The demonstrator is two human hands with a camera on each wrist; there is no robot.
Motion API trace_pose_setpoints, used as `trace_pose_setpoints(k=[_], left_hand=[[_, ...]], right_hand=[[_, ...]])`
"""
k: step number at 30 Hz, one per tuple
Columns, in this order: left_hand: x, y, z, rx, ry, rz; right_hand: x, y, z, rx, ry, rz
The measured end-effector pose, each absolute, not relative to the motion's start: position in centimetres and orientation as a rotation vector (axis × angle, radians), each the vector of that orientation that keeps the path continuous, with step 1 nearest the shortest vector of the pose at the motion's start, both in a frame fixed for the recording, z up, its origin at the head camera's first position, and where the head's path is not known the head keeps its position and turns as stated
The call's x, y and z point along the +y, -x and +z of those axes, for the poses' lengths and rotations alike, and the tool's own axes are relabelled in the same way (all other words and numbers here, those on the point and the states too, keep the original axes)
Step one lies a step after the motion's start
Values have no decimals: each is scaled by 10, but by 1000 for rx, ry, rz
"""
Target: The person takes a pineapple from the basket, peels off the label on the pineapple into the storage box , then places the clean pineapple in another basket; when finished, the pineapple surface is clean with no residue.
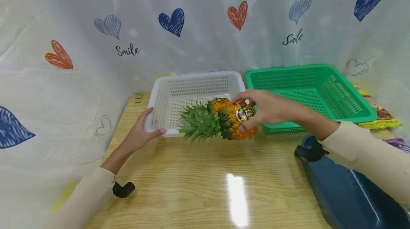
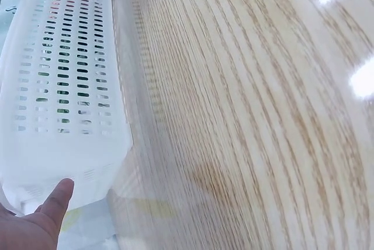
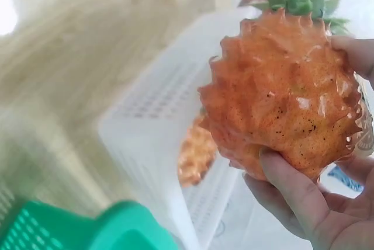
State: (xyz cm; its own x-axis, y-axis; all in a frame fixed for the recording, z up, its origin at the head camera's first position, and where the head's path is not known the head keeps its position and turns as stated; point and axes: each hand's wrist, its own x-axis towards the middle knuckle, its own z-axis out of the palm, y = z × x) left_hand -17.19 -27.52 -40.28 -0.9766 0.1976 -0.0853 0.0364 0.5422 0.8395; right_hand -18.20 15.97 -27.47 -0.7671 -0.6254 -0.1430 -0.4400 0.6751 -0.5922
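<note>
My right hand grips an orange pineapple by its body, above the front rim of a white plastic basket. Its green crown points left, and a black-and-gold label shows on its side. In the right wrist view, fingers and thumb curl round the pineapple. A second pineapple lies inside the white basket, partly hidden behind the held one. My left hand holds the basket's front left corner, its thumb on the front side. The left wrist view shows that thumb against the basket wall; the other fingers are mostly hidden.
To the right of the white basket stands a green basket. A dark blue bin sits at the front right, under my right forearm. Snack bags lie at the right edge. One small packet is at the back left. A printed curtain hangs behind.
</note>
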Motion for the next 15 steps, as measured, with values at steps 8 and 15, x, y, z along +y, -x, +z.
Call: trace_pose_setpoints(k=[8, 15], left_hand=[[-277, 173, -404, 2621, -200, 1406], [-277, 173, -405, 2593, -233, 1444]], right_hand=[[160, 152, -287, 2490, 870, -802], [160, 135, -302, 2460, 828, -830]])
